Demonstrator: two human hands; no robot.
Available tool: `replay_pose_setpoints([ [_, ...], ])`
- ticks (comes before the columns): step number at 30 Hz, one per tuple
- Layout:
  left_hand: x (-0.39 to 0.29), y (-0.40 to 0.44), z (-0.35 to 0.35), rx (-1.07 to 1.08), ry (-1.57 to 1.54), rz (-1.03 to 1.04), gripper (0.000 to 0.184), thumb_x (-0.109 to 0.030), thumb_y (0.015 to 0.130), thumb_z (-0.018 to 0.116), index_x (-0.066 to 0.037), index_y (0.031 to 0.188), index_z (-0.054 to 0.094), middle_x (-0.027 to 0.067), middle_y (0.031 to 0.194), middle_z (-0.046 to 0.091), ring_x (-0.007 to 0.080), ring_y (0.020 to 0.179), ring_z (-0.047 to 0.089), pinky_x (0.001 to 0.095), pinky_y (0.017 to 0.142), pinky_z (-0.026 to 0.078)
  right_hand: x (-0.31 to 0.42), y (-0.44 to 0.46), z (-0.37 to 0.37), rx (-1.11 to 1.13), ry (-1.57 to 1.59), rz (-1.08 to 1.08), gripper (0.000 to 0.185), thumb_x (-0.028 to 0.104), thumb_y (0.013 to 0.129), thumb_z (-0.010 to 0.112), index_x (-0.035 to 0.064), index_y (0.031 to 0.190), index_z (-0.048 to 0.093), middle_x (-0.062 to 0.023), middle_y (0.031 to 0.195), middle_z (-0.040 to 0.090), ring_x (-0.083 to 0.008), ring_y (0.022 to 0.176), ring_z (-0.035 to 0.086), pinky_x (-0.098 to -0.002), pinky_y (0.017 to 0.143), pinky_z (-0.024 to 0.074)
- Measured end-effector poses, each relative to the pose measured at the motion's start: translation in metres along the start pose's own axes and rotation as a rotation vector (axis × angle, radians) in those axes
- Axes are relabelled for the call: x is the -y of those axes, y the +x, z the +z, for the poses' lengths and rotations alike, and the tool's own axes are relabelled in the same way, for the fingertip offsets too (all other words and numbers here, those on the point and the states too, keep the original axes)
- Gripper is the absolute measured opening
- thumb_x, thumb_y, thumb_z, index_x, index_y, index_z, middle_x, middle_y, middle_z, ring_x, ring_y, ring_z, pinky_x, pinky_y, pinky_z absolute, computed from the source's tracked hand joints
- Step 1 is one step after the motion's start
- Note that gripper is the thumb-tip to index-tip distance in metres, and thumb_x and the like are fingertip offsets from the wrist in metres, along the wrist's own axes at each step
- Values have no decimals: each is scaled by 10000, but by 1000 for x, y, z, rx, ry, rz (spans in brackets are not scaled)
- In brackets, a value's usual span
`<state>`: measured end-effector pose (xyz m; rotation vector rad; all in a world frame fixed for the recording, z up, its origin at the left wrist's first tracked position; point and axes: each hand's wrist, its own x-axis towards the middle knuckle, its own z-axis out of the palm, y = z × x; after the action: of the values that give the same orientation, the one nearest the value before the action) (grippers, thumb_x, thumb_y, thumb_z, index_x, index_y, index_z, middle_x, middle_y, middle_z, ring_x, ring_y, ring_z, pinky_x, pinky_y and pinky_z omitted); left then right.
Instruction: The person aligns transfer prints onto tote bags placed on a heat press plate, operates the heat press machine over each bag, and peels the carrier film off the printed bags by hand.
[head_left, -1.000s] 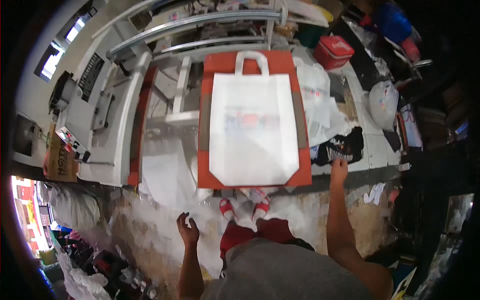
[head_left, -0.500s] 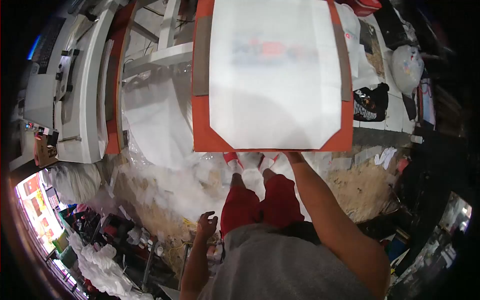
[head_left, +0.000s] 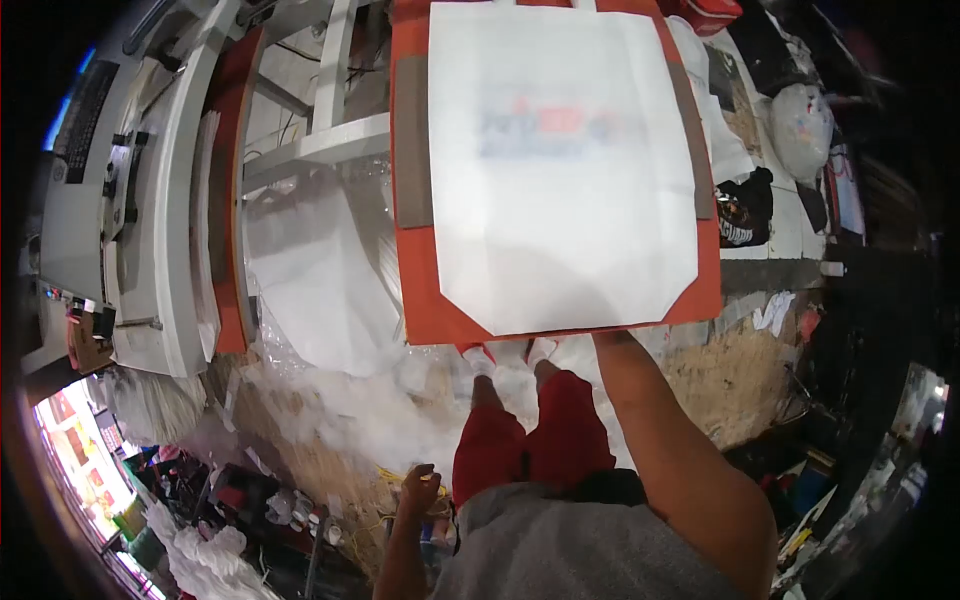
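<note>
A white bag lies flat on an orange-red board in front of me, with a blurred, faint red and blue print across its upper part. Its lower corners angle inward, and what look like strap ends show at its top edge. From the right, my forearm reaches to the board's near edge. My right hand is beneath that edge, so its fingers are hidden. Low beside my left thigh hangs my left hand, fingers loosely bent and apart, with nothing visible in it.
Left of the board stand a white metal frame and another orange board on edge. White sheets lie in between. A black printed cloth and a stuffed clear bag are at right. Clutter covers the lower left floor.
My view has tilted, so the board, bag and frame appear lower, and more of the bag's top edge shows. My left hand still hangs free; my right arm still reaches under the board.
</note>
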<state>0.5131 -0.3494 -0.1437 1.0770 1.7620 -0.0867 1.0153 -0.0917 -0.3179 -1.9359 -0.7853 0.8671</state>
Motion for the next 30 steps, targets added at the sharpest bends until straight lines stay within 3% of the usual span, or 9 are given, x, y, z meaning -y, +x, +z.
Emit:
replay_pose_setpoints([
  [8, -46, 14, -12, -11, 28, 134, 367, -242, 868, 673, 0, 1143, 649, 207, 1076, 695, 298, 864, 721, 378, 776, 580, 3, 3, -7, -27, -20, -11, 389, 300, 882, 628, 53, 1181, 637, -138, 1163, 679, -319, 1120, 615, -448, 982, 479],
  [11, -56, 17, -12, 11, -11, 69, 346, -220, 883, 669, 11, 1140, 654, 195, 1084, 700, 304, 925, 714, 379, 817, 580, 4, 4, -7, -29, -24, -18, 387, 298, 882, 626, 53, 1181, 637, -139, 1163, 678, -320, 1120, 615, -447, 981, 479],
  [16, -85, 24, -9, -105, 194, 373, 299, -157, 855, 683, -24, 1123, 669, 193, 1056, 690, 340, 1014, 669, 414, 871, 543, 10, 2, -14, -22, -31, -30, 384, 293, 881, 623, 52, 1180, 637, -141, 1164, 678, -322, 1118, 615, -444, 980, 481],
  [19, -134, 37, -3, -84, 84, 446, 252, -169, 858, 659, -35, 1070, 673, 220, 1040, 683, 395, 1025, 641, 453, 927, 500, 14, 3, -21, -8, -42, -39, 383, 291, 881, 622, 52, 1180, 637, -142, 1164, 677, -323, 1117, 615, -443, 979, 481],
  [22, -175, 47, 1, -70, 41, 543, 245, -161, 873, 662, -32, 1082, 664, 216, 1054, 678, 381, 1029, 642, 435, 909, 505, 15, 8, -32, 12, -53, -42, 381, 288, 881, 620, 52, 1179, 637, -144, 1165, 677, -325, 1116, 615, -442, 979, 482],
  [28, -211, 41, 0, -20, -9, 459, 231, -177, 885, 658, -57, 1083, 668, 204, 1063, 665, 359, 1029, 636, 423, 904, 504, 7, 9, -45, 29, -31, -59, 378, 283, 881, 617, 51, 1179, 637, -146, 1165, 676, -327, 1115, 615, -439, 977, 484],
  [30, -217, 43, 3, -3, 32, 513, 308, -116, 850, 680, -30, 1145, 656, 198, 1132, 663, 336, 1054, 651, 421, 929, 516, 1, 5, -47, 46, 10, -81, 377, 281, 881, 616, 51, 1178, 637, -147, 1166, 676, -328, 1114, 615, -438, 977, 484],
])
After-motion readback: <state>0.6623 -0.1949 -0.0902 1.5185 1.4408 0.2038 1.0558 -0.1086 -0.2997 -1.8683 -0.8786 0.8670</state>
